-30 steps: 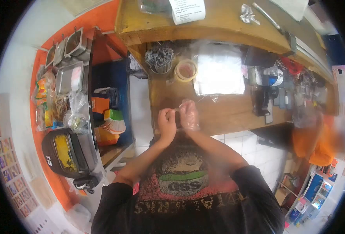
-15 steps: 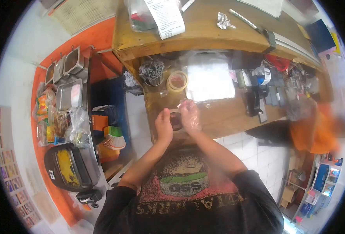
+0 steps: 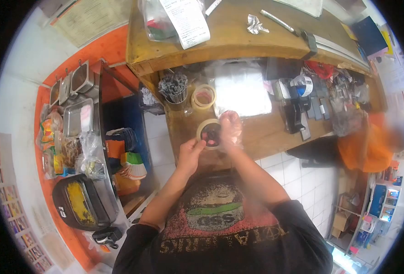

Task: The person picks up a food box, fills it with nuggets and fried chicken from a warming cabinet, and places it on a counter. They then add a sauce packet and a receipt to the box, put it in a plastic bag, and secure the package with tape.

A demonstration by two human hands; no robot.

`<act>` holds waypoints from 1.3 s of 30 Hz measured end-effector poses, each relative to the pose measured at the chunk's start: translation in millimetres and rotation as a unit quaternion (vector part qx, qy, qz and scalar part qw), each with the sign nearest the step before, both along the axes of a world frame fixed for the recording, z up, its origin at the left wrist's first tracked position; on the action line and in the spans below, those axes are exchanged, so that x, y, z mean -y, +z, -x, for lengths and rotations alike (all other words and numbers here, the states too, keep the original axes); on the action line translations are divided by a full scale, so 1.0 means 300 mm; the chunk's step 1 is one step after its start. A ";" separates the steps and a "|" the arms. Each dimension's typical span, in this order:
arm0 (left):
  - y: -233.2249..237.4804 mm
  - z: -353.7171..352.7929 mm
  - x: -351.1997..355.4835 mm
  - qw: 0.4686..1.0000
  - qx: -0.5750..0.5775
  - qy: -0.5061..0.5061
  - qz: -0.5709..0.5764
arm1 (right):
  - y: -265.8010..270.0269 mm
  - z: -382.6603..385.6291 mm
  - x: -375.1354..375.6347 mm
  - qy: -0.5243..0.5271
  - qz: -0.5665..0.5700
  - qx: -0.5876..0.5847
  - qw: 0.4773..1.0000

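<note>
My left hand [image 3: 190,155] pinches the lower left rim of a cream-coloured tape roll [image 3: 201,129], its thumb lying against the edge. The roll's round face is turned up toward me, with a dark and pinkish middle. At its right side is my right hand [image 3: 230,130], fingers curled and blurred, with crinkled clear plastic film [image 3: 237,139] around it. Both hands are over the front of the wooden worktop [image 3: 266,137]. Just beyond them, a stack of more tape rolls [image 3: 203,97] sits beside a flat pile of shiny clear plastic bags [image 3: 243,91].
A cup of dark-wrapped sticks [image 3: 173,89] stands at the back left. To the right is a black tape dispenser [image 3: 295,114]. A wooden shelf [image 3: 220,45] overhangs the worktop. A person in orange [image 3: 366,144] is at the right. Metal trays [image 3: 79,116] and a dark bag [image 3: 83,201] line the left.
The held tape roll has turned its face toward me and come further into view between my hands. My right hand has shifted slightly to the right, and the view has moved a little.
</note>
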State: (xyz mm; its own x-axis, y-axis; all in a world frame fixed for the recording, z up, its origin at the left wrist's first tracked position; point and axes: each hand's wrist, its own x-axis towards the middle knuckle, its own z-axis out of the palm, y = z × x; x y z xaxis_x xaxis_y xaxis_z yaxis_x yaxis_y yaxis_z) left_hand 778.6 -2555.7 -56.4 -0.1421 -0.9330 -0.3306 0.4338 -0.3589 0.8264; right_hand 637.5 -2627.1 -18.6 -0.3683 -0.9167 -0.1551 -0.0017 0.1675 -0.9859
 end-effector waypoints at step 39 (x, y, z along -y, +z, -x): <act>0.108 1.033 0.286 0.918 0.169 -0.330 0.141 | 0.009 1.166 -0.107 -0.061 -0.054 -0.016 0.997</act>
